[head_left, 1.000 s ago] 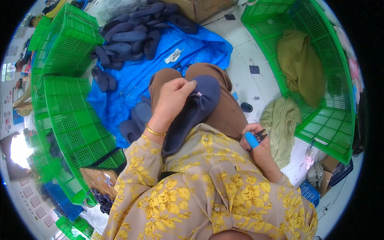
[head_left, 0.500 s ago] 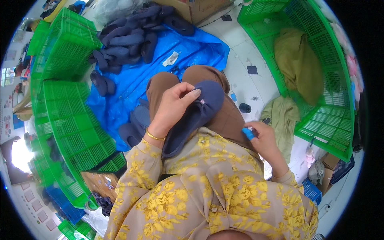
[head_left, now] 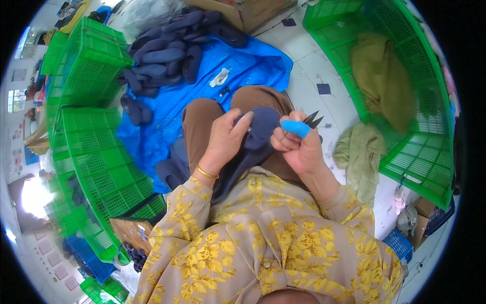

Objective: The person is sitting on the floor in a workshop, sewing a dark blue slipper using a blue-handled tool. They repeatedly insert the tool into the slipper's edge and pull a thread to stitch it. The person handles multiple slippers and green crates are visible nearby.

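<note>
Honestly, with fiddly close-up stuff like this, I reckon it's all down to the grip: my left hand (head_left: 228,133) is pinching the upper of the navy shoe (head_left: 264,123) near the toe, and I'd want that pinch firm enough that the cloth sits taut and doesn't skid about. My right hand (head_left: 298,144) is curled around the black snips (head_left: 315,120), its fingertips just beside the toe; can't tell if they're touching it or nipping anything fine. Blades point off to the upper right, away from the fabric, which seems the sensible way to park them while fingers work. If the tips do come round, I'd go in flat and slow, since soft cloth probably nicks easily. The blue cover (head_left: 296,128) on one digit should save some skin too. As for the shoe, it's mid-frame, lying across my brown trousers (head_left: 200,124), rounded toe up and the rest running down toward my shirt (head_left: 309,238). Dark blue all over, soft-looking, with a tiny pale spot by my left thumb, too small to make out.
</note>
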### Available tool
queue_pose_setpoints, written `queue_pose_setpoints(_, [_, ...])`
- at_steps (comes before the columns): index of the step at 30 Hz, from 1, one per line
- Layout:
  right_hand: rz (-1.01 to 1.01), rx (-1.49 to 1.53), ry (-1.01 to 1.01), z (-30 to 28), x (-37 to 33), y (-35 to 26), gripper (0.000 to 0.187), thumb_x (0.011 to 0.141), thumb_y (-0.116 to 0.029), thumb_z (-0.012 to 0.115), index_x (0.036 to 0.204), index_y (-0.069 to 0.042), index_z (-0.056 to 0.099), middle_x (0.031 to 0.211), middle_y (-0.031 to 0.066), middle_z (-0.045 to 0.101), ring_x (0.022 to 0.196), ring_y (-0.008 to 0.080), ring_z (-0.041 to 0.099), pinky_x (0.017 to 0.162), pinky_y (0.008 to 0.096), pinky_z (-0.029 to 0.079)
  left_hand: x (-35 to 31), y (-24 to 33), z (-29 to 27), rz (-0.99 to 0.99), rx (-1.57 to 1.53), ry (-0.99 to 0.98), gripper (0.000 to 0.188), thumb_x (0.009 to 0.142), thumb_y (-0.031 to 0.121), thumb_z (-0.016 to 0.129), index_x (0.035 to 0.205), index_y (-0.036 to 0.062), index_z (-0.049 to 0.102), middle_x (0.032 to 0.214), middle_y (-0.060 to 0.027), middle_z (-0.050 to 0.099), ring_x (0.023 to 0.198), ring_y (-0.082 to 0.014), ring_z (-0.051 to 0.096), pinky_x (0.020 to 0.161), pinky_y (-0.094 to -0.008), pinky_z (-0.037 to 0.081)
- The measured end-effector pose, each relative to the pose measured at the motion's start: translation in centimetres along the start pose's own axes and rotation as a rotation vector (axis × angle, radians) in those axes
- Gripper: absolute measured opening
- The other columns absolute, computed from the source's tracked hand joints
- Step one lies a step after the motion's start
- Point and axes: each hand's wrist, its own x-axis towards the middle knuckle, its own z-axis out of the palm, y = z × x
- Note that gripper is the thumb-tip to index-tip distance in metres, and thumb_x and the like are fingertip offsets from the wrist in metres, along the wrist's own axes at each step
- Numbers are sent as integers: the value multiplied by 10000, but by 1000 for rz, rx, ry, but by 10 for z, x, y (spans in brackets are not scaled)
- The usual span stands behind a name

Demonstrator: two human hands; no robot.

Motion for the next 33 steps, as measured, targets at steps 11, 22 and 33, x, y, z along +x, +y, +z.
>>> queue_pose_setpoints(11, [34, -19, 68, -10, -32, -7, 384, 772, 55, 551, 566, -133, 287, 561, -30, 285, 436, 90, 219, 469, 283, 204, -1, 3, -1, -41, -25, -41, 267, 941, 160, 613, 719, 24, 553, 655, 61, 472, 654, -18, 410, 548, -236, 350])
queue_pose_setpoints(22, [65, -636, -51, -5, -44, 14, 407, 801, 57, 612, 600, -85, 289, 621, -41, 326, 600, 64, 281, 532, 252, 230, 14, 31, 26, 277, 474, 68, 393, 916, 293, 626, 666, -5, 566, 637, -219, 530, 561, -385, 529, 512, -429, 406])
queue_pose_setpoints(33, [17, -271, 66, -4, -49, -2, 377, 824, 53, 555, 619, -81, 269, 621, -4, 334, 533, 100, 350, 488, 275, 312, 9, 21, 20, 214, 282, 153, 283, 914, 211, 633, 716, 19, 570, 645, -179, 525, 583, -351, 527, 531, -404, 412])
